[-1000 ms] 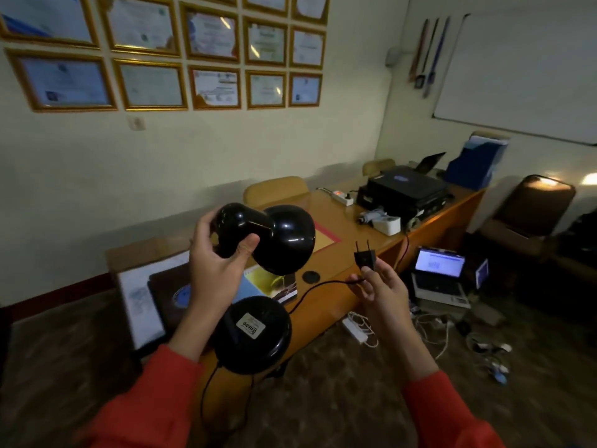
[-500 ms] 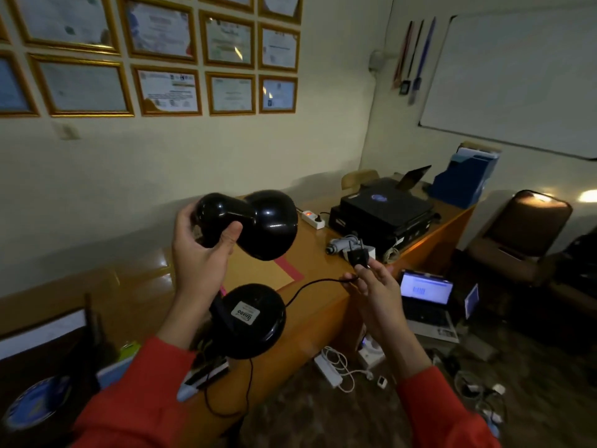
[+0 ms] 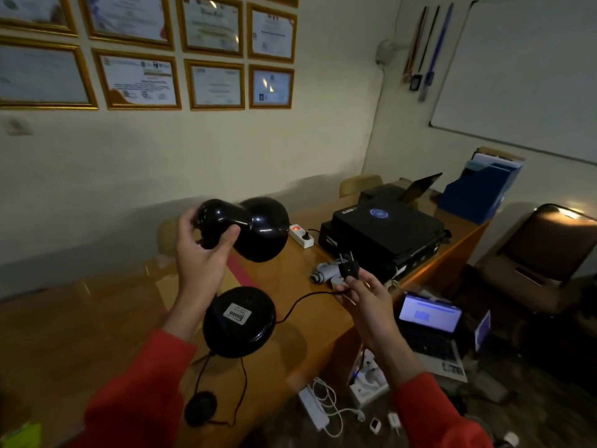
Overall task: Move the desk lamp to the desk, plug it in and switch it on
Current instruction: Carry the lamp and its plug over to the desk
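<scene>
A glossy black desk lamp (image 3: 255, 231) hangs in the air above the wooden desk (image 3: 97, 321). My left hand (image 3: 202, 253) grips the neck behind its shade. The lamp's round base (image 3: 239, 321) tilts toward me, showing a white label underneath. From the base a black cord (image 3: 303, 300) runs right to the black two-pin plug (image 3: 348, 268), which my right hand (image 3: 366, 295) pinches with the pins pointing up. A white power strip (image 3: 301, 236) with a red lit switch lies on the desk beyond the lamp, with one plug in it.
A black printer (image 3: 384, 234) and a blue file box (image 3: 478, 192) stand at the desk's right end. On the floor lie an open laptop (image 3: 429, 328), another white power strip (image 3: 313, 407) and loose chargers. A dark chair (image 3: 549, 253) stands at right.
I have moved closer to the desk and turned right, so the printer and power strip sit nearer. Both hands keep the same hold on the lamp and plug.
</scene>
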### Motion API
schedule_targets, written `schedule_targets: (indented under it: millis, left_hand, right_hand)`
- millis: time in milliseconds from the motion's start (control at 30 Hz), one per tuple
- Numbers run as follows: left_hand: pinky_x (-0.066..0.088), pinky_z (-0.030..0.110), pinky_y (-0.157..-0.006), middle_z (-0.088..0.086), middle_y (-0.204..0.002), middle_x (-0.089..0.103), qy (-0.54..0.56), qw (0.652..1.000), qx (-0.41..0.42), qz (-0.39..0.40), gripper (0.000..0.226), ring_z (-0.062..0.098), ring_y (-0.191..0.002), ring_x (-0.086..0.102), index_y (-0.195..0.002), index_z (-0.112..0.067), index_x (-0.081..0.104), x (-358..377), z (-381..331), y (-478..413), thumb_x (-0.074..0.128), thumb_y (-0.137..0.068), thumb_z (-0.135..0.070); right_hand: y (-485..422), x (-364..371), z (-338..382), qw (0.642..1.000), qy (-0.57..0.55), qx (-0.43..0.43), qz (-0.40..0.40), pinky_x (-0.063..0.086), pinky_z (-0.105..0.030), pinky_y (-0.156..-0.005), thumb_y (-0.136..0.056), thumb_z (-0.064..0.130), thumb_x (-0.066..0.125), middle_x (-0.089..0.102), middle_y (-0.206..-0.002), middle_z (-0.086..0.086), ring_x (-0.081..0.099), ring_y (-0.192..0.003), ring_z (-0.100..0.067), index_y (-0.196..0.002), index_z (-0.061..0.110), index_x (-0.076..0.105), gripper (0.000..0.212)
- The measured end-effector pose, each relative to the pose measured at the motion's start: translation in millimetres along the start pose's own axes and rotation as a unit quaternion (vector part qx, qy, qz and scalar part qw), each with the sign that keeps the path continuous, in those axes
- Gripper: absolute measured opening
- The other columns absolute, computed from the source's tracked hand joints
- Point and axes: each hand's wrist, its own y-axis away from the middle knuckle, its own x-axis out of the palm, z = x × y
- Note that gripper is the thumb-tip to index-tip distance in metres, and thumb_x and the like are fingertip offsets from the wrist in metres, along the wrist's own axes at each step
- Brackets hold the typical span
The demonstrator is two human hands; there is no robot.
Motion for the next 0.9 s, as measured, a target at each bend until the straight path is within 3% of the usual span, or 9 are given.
schedule_targets:
  millis: [67, 133, 233, 500, 667, 800, 900]
  left_hand:
    - [0.035, -0.010, -0.074, -0.022, -0.103, 0.050, -0.007, 1.000, -0.010, -0.012, 0.052, -0.031, -0.090, 0.046, -0.123, -0.010, 0.048, 23.6, 19.4, -14.4, 0.073, -0.078, -0.013]
    - [0.038, -0.003, -0.077, -0.026, -0.103, 0.048, -0.011, 0.999, -0.031, -0.023, 0.053, -0.029, -0.091, 0.046, -0.124, -0.013, 0.047, 46.2, 36.6, -28.8, 0.073, -0.078, -0.014]
    - [0.034, 0.010, -0.082, -0.028, -0.103, 0.047, -0.012, 0.998, -0.058, -0.034, 0.055, -0.005, -0.099, 0.049, -0.125, -0.019, 0.045, 77.6, 60.7, -47.4, 0.073, -0.078, -0.014]
    - [0.034, 0.010, -0.078, -0.025, -0.107, 0.048, 0.000, 0.993, -0.104, -0.059, 0.051, -0.018, -0.097, 0.047, -0.115, -0.040, 0.042, 129.7, 118.3, -75.1, 0.071, -0.080, -0.016]
    - [0.040, 0.009, -0.077, -0.007, -0.119, 0.048, -0.022, 0.987, -0.111, -0.117, 0.055, 0.004, -0.105, 0.049, -0.127, -0.022, 0.042, 157.7, 151.2, -99.2, 0.071, -0.080, -0.015]
    - [0.043, -0.004, -0.071, -0.013, -0.107, 0.050, -0.058, 0.986, -0.073, -0.137, 0.053, -0.021, -0.091, 0.052, -0.125, -0.009, 0.042, 185.0, 180.6, -111.5, 0.071, -0.081, -0.010]
    - [0.044, -0.002, -0.069, -0.014, -0.104, 0.051, -0.068, 0.982, -0.075, -0.160, 0.050, -0.020, -0.086, 0.054, -0.123, -0.012, 0.043, 205.3, 202.8, -125.7, 0.071, -0.081, -0.011]
  right_hand:
    - [-34.7, -2.4, 4.1, 1.000, 0.004, 0.015, 0.012, 0.057, -0.029, -0.067, -0.090, 0.008, 0.055, 0.063, -0.088, -0.011, 0.068, -0.076, -0.017, -0.113, 0.012, 0.056, 0.024]
    - [-66.6, -2.7, 8.5, 0.999, 0.016, 0.014, 0.030, 0.058, -0.029, -0.067, -0.090, 0.008, 0.054, 0.068, -0.080, -0.007, 0.068, -0.074, -0.016, -0.106, 0.013, 0.059, 0.018]
    - [-109.8, 0.7, 16.2, 0.999, 0.018, 0.011, 0.036, 0.057, -0.028, -0.061, -0.091, 0.006, 0.052, 0.069, -0.066, -0.001, 0.066, -0.067, -0.015, -0.099, 0.016, 0.060, 0.015]
    - [-209.1, 1.3, 11.9, 0.998, 0.039, 0.039, 0.027, 0.056, -0.033, -0.071, -0.092, 0.004, 0.051, 0.060, -0.098, -0.014, 0.064, -0.077, -0.017, -0.111, 0.009, 0.056, 0.021]
    - [-276.5, 0.5, 4.2, 0.994, 0.047, 0.075, 0.063, 0.055, -0.026, -0.061, -0.091, 0.003, 0.052, 0.063, -0.094, -0.012, 0.066, -0.069, -0.014, -0.106, 0.014, 0.059, 0.019]
    - [-331.2, -3.6, -5.8, 0.987, 0.068, 0.107, 0.102, 0.054, -0.032, -0.069, -0.091, 0.003, 0.052, 0.062, -0.099, -0.017, 0.063, -0.073, -0.018, -0.113, 0.009, 0.056, 0.023]
    - [-373.0, -3.0, -11.6, 0.982, 0.072, 0.126, 0.120, 0.056, -0.028, -0.062, -0.091, 0.002, 0.052, 0.062, -0.091, -0.016, 0.063, -0.066, -0.015, -0.107, 0.010, 0.057, 0.019]
